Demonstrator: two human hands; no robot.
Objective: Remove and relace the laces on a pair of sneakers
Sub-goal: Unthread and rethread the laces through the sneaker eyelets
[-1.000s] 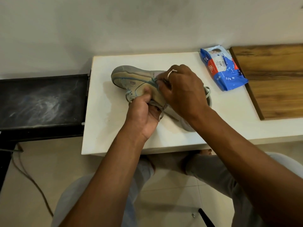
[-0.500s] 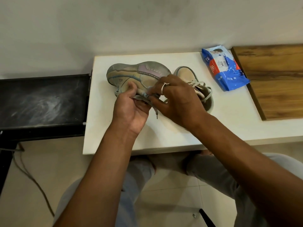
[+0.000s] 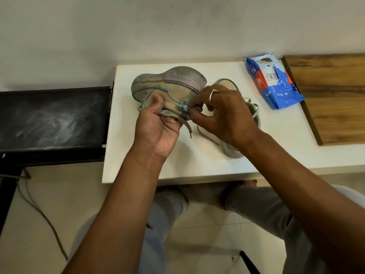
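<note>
At the far left of the frame the black bench (image 3: 53, 119) stands apart from the work. On the white table (image 3: 128, 139), at centre frame, you have the held sneaker (image 3: 169, 84) tipped with its sole toward the camera. I judge this turns the eyelet side down toward your fingers. Whether the shoe touches the table I cannot tell.

Your left hand (image 3: 158, 123) grips the sneaker from below. The thumb presses on the side of the upper and the fingers curl under its edge, bracing it against the pull. A loose end of the lace (image 3: 187, 127) hangs between your hands.

Just right of centre, your right hand (image 3: 225, 113) pinches the lace between thumb and forefinger at the shoe's edge, beside a small blue tab (image 3: 181, 107). The other fingers are loosely curled. I cannot tell whether you are drawing the lace out or feeding it in.

Partly hidden behind that hand, the second sneaker (image 3: 233, 152) lies on the table with its laces slack. At the upper right, a blue packet (image 3: 274, 82) and a wooden board (image 3: 331, 95) lie out of the way.
</note>
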